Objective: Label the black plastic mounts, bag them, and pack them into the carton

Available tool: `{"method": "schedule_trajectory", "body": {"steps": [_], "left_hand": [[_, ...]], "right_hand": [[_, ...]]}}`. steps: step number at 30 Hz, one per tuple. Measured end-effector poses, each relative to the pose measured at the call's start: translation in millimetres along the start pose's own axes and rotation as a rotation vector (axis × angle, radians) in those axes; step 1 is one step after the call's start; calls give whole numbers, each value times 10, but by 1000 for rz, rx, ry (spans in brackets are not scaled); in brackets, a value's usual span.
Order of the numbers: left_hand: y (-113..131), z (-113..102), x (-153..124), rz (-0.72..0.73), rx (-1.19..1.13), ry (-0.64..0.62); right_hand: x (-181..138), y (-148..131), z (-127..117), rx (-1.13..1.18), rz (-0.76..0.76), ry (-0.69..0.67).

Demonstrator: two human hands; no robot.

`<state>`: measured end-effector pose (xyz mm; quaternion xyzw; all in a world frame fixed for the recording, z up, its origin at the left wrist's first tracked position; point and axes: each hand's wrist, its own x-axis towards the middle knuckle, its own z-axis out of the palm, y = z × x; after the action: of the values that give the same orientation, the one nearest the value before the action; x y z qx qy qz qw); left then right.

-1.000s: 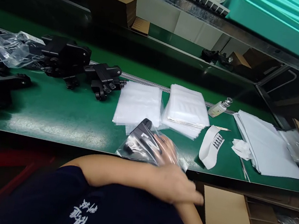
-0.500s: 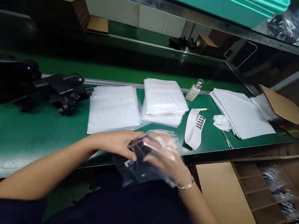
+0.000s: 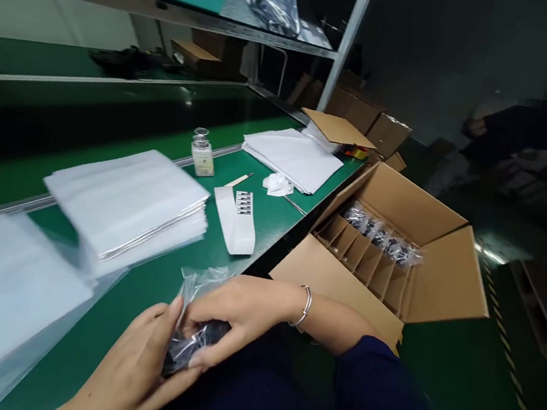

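Between my two hands, a clear plastic bag [image 3: 187,345] is wrapped round a dark object whose kind I cannot make out. My left hand [image 3: 133,354] grips the bag from the left, thumb uppermost. From the right, my right hand [image 3: 233,314] has its fingers and thumb closed on the same bag. The bag's loose end sticks up behind my right fingers. Just beyond my hands lies a strip of white label backing [image 3: 233,223] with several black-and-white labels. To the left rises a stack of white sheets or bags [image 3: 128,199].
An open carton [image 3: 445,281] with cardboard dividers holds several bagged dark items, right of the bench. On the bench stand a small bottle [image 3: 203,154], crumpled paper [image 3: 277,184] and more white sheets [image 3: 292,157]. A shelf [image 3: 178,12] crosses overhead. A person [image 3: 519,136] is at the far right.
The view has turned right, bringing the open carton fully into sight. My hands have drawn together round the bag, which is now bunched about the dark object rather than spread out.
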<state>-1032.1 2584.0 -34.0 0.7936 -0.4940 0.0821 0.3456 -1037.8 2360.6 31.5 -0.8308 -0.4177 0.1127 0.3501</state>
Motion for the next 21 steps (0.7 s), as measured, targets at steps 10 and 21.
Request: {"method": "schedule_trajectory", "body": {"steps": [10, 21], "left_hand": [[-440, -75, 17, -349, -13, -53], [-342, -100, 242, -314, -55, -137]], "right_hand": [[-2393, 180, -373, -317, 706, 1773], [-2463, 1224, -950, -552, 1536, 1098]]}}
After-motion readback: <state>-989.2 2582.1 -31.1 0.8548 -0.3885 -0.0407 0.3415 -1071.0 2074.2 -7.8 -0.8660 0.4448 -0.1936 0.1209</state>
